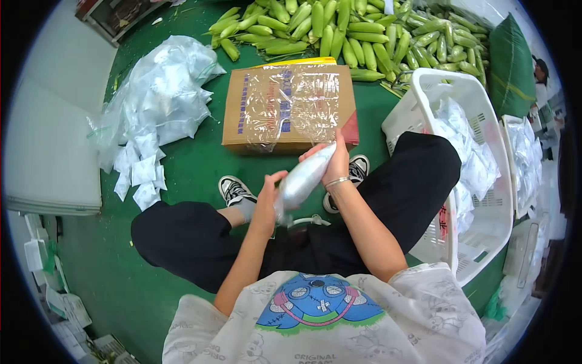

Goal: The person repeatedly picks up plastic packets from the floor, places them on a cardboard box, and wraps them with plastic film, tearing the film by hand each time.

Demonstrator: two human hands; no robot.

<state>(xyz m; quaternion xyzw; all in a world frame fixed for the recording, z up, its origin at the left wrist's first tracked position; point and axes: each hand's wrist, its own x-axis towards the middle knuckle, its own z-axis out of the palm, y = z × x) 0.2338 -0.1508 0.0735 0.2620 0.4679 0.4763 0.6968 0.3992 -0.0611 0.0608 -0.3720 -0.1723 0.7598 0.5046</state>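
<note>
A shiny whitish plastic pouch point(306, 177), long and plump, is held slantwise above my lap. My right hand point(336, 161) is closed round its upper end, thumb along the top. At the lower left end, my left hand point(265, 203) grips the pouch's side, though motion smears that end a little. What fills the pouch cannot be made out. Just beyond my hands lies a taped cardboard box point(248, 115) on the green floor. A white plastic basket point(418, 91) to my right contains several similar whitish pouches point(476, 161).
At the left, a large clear bag point(167, 85) holds whitish packets, with several small packets point(144, 171) spilling out. A heap of green corn ears point(364, 36) covers the floor behind the box. A green sack point(512, 67) stands at the far right.
</note>
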